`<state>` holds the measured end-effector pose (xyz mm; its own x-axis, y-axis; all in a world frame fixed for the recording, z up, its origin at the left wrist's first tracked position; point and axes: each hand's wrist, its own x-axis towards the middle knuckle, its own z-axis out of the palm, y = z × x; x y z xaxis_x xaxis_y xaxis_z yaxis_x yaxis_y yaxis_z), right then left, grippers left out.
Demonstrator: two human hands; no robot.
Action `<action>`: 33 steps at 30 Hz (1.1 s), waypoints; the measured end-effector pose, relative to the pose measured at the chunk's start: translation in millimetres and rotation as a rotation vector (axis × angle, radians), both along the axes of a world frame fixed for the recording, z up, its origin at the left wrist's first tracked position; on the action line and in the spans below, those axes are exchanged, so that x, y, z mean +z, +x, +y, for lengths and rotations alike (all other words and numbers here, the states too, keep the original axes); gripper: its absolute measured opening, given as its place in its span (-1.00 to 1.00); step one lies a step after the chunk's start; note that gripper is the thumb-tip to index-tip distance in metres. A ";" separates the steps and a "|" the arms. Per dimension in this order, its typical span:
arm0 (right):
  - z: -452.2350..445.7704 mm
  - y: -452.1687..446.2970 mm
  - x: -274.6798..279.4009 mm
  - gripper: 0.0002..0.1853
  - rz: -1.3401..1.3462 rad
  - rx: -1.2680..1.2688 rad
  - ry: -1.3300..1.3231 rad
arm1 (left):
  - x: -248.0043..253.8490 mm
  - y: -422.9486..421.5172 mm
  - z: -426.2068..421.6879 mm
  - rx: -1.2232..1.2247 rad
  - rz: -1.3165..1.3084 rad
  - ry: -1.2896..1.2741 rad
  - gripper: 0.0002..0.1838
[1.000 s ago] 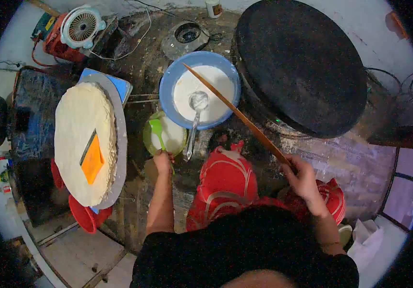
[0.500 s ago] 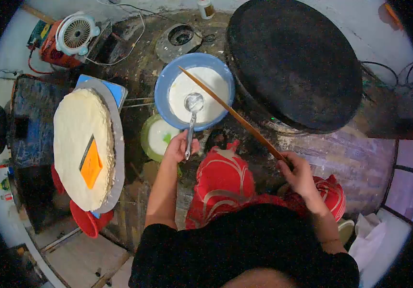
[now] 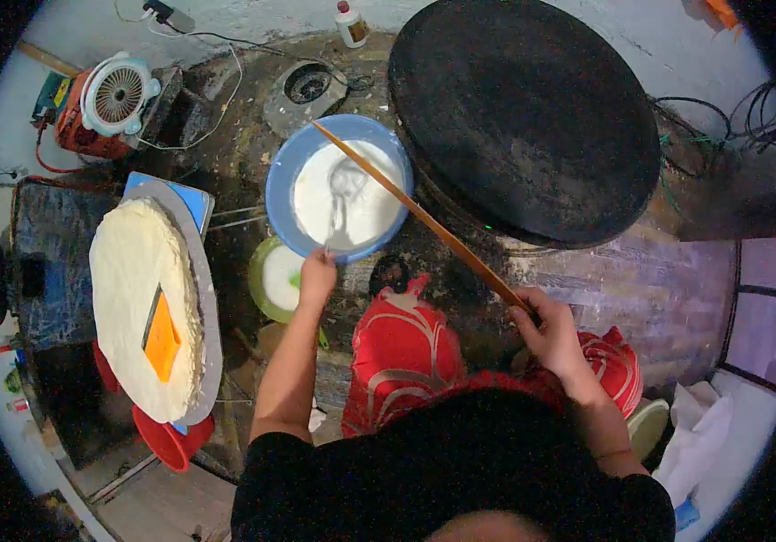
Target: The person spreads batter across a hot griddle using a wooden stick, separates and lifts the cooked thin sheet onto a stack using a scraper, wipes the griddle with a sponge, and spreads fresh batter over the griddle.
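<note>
My left hand (image 3: pixel 318 278) is closed on the handle of a metal ladle (image 3: pixel 341 203), whose bowl lies in the white batter (image 3: pixel 315 194) of a blue basin (image 3: pixel 280 210). In my right hand (image 3: pixel 550 332) is one end of a long, thin wooden spatula (image 3: pixel 442 233); its far tip reaches above the basin. Just left of the left hand, a green bowl (image 3: pixel 259 292) holds white liquid and a green utensil (image 3: pixel 295 281). A large round black griddle (image 3: pixel 528 122) stands to the basin's right.
At left, a pale stack of thin round sheets (image 3: pixel 130 316) carries an orange-and-black scraper (image 3: pixel 162 339). Beyond are a small fan (image 3: pixel 120 97), a burner-like round device (image 3: pixel 305 95) and a bottle (image 3: pixel 351 27). A red container (image 3: pixel 169 443) is at lower left; cables run behind the griddle.
My left hand has let go of the green utensil and taken the ladle, which has moved in the batter. The right hand still holds the spatula. The view has shifted slightly.
</note>
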<state>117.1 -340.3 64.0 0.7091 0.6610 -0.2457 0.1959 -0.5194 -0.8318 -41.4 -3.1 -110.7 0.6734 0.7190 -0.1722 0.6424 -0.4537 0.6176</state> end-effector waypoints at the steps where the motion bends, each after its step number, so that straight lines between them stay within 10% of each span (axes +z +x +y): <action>1: -0.7 0.8 -0.2 -0.77 0.032 -0.008 -0.009 | 6.9 2.4 -0.8 -0.001 -0.001 0.000 -0.75; 4: 0.0 3.4 0.5 -0.77 0.008 -0.010 0.013 | 64.5 22.2 1.5 -0.177 0.701 0.063 -0.71; 9: -1.9 1.4 -1.7 -0.77 -0.001 -0.004 -0.035 | -14.3 19.3 28.6 0.172 0.491 0.090 -0.75; 16: -1.4 5.0 -0.5 -0.77 -0.009 0.007 0.023 | 40.7 6.2 22.7 0.130 0.304 -0.002 -0.74; 30: 6.8 8.5 12.2 -0.77 0.046 0.024 -0.083 | -8.7 24.1 23.6 -0.087 0.393 0.114 -0.77; 33: 0.3 5.1 0.5 -0.76 0.102 0.010 -0.080 | 30.9 -1.4 39.3 0.114 0.313 -0.329 -0.79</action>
